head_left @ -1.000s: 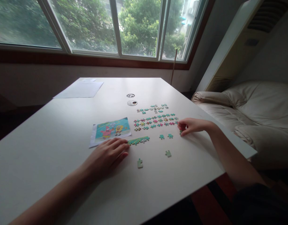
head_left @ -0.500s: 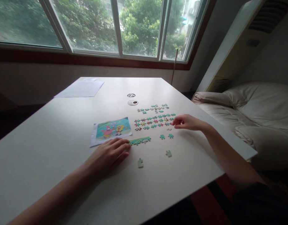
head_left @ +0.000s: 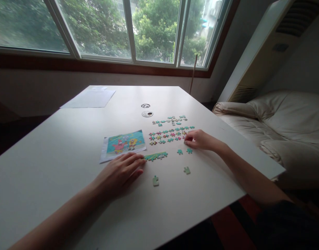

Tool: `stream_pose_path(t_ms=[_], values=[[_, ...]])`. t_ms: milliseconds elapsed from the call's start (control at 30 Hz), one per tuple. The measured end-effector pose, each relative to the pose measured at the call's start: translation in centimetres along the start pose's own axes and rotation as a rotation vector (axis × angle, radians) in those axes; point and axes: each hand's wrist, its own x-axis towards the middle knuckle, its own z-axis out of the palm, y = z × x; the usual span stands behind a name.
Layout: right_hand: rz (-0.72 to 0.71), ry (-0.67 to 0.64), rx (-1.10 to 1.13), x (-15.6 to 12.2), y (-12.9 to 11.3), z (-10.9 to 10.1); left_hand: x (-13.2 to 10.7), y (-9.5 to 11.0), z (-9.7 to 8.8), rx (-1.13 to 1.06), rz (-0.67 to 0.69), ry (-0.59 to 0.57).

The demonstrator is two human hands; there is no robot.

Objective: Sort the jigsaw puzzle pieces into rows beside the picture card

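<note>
My left hand point(head_left: 125, 169) lies flat with fingers extended, its fingertips at the left end of a joined strip of green puzzle pieces point(head_left: 156, 156). Behind its wrist side is a printed picture sheet point(head_left: 125, 142) with cartoon figures. My right hand point(head_left: 201, 139) is over the right end of the loose puzzle pieces point(head_left: 172, 134), thumb and forefinger closed on a small pale piece, mostly hidden by the fingertips. Two teal pieces point(head_left: 184, 151) lie just in front of it. Nearer to me are a grey-green piece point(head_left: 187, 170) and another one point(head_left: 155, 181).
More loose pieces point(head_left: 170, 120) lie farther back on the white table point(head_left: 71, 146). Beyond them are two round table inserts point(head_left: 147, 114). A white paper point(head_left: 88, 98) rests at the far left. A cream sofa point(head_left: 284, 132) stands to the right, past the table edge.
My right hand has moved slightly left and its fingertips have closed over the pale piece at the row's end. My left hand stays in place.
</note>
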Motion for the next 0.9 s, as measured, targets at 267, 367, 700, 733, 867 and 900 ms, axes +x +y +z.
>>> stream_pose_path(t_ms=[267,367,700,733,867,900], values=[[-0.079,0.104,0.209,0.7,-3.9,1.3,0.2,0.1,-0.3,-0.055,0.011,0.021],[-0.017,0.111,0.299,1.0,-4.9,2.0,0.2,0.1,-0.3,-0.05,0.017,0.031],[0.072,0.08,0.351,1.8,-5.4,4.0,0.2,0.1,-0.2,-0.028,0.01,-0.022],[0.073,0.087,0.319,1.8,-5.5,4.1,0.2,0.1,-0.2,-0.026,0.012,-0.022],[0.064,0.105,0.231,1.9,-5.8,4.1,0.1,0.1,-0.2,-0.022,0.018,-0.024],[0.062,0.11,0.22,1.8,-5.8,4.2,0.1,0.1,-0.2,-0.022,0.015,-0.027]])
